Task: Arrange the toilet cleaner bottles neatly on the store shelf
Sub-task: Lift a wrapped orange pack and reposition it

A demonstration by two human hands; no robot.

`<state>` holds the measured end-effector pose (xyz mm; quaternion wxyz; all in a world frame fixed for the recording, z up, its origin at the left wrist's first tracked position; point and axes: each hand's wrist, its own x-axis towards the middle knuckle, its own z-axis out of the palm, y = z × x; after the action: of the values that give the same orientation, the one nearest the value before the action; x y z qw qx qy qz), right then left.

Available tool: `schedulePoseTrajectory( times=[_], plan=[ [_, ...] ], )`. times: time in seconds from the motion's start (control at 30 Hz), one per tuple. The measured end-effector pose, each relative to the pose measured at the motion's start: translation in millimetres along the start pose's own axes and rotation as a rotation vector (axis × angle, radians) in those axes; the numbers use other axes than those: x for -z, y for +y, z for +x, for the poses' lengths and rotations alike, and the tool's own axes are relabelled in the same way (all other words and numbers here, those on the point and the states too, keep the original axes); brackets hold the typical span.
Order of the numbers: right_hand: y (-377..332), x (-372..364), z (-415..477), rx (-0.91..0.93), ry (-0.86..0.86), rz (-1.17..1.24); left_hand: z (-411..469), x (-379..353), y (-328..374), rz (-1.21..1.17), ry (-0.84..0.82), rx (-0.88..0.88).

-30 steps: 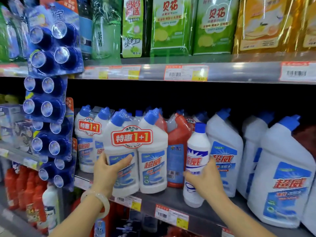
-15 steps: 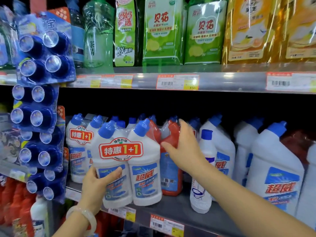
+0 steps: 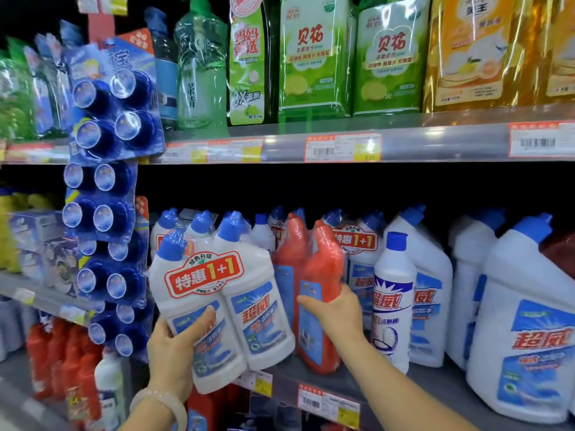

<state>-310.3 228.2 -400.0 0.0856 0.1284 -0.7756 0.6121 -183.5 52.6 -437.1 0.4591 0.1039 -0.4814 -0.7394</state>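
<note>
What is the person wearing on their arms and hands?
Both forearms are bare, with no sleeves in view. The left hand has a pale, translucent bangle round its wrist. The right hand shows no gloves, rings or watch.

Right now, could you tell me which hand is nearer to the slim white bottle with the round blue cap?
Right. The right hand grips the red twin pack beside the slim white bottle; the left hand holds the white twin pack farther left.
</note>
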Motion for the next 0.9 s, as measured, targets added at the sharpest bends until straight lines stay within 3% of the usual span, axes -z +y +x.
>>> schedulePoseTrajectory(
  times=[0.17, 0.43, 0.9],
  plan=[
    [-0.3, 3.1, -18.4, 0.020, 0.083, 0.083, -1.8, -3.1, 3.3, 0.016, 0.000, -0.003],
    [-21.7, 67.4, -68.1, 0.245, 0.089, 0.207, 2.2, -2.6, 1.0, 0.001, 0.005, 0.020],
    [-4.7, 160.2, -100.6, 0.077, 0.131, 0.487, -0.6, -78.9, -13.5, 0.114, -0.240, 0.053]
  ],
)
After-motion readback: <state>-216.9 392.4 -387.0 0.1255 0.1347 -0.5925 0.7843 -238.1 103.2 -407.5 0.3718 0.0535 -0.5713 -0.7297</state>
